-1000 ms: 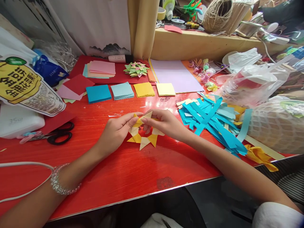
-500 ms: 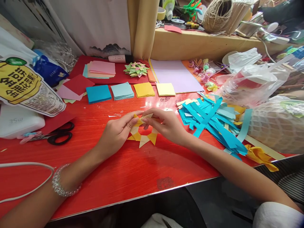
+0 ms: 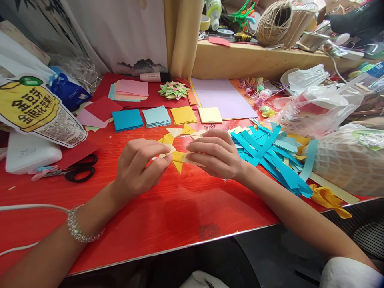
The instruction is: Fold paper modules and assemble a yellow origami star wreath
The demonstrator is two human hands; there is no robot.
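Note:
Between my hands is an origami ring (image 3: 178, 160) of folded yellow and cream paper units with pointed tips, held just over the red table (image 3: 180, 224). My left hand (image 3: 142, 164) pinches a cream unit on the ring's near left side, thumb below and fingers above. My right hand (image 3: 214, 155) is closed around the ring's right side, its fingers covering part of the cream units there. The far side of the ring, with cream and yellow points, shows beyond my fingertips.
Stacks of blue (image 3: 128, 121), light blue (image 3: 156, 117), yellow (image 3: 183, 115) and cream paper (image 3: 210, 115) lie in a row behind. Blue paper strips (image 3: 264, 146) are heaped at right. Black-handled scissors (image 3: 80, 170) lie at left. A green-pink origami ring (image 3: 173, 91) sits farther back.
The ring has been turned, so its far side now shows beyond my fingers and my grip is on its near side. My right hand has moved slightly right, my hands a little apart.

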